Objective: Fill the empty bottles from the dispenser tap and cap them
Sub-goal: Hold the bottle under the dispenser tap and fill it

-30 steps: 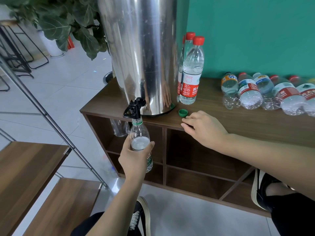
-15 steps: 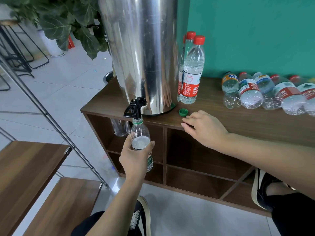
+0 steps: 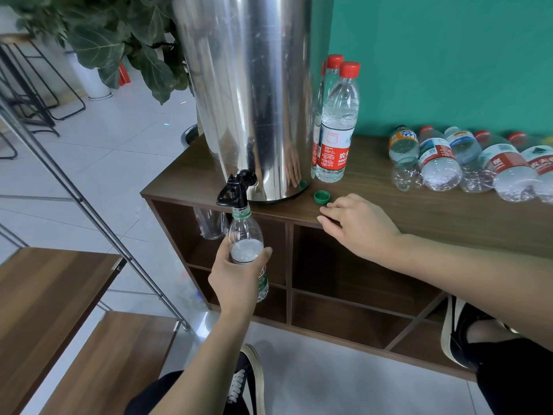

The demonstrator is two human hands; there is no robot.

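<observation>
Step in hand: filling, judged from bottle (image 3: 246, 239) held with its open mouth right under black tap (image 3: 236, 188) of steel dispenser (image 3: 248, 94).
Left hand (image 3: 236, 278): fingers and thumb wrapped round lower body of bottle, clamped on it; bottle upright, neck rising above the hand to the spout.
Fill level: water surface visible just above the thumb, near the shoulder; judged well along, not yet to the neck.
Flow: no clear stream discernible between spout and mouth; cannot tell whether tap is running.
Right hand (image 3: 359, 227): fingers relaxed and slightly apart, resting flat on edge of tabletop (image 3: 449, 217), holding nothing.
Green cap (image 3: 322, 196): lying open side up on tabletop, just beyond the right fingertips, close but apparently not touching.
Finished stock: red-capped upright bottles (image 3: 339, 121), standing beyond the right hand, beside the dispenser.
Remaining stock: row of bottles lying on their sides (image 3: 466, 163), beyond and to the outer side of the right hand; judged still to fill.
Next move, judged: once level reaches the neck, shut off tap, lower bottle clear of spout without tilting, pick up green cap with right hand, screw on.
Risk, judged: overflow if tap left running; spill if soft bottle squeezed while uncapped.
</observation>
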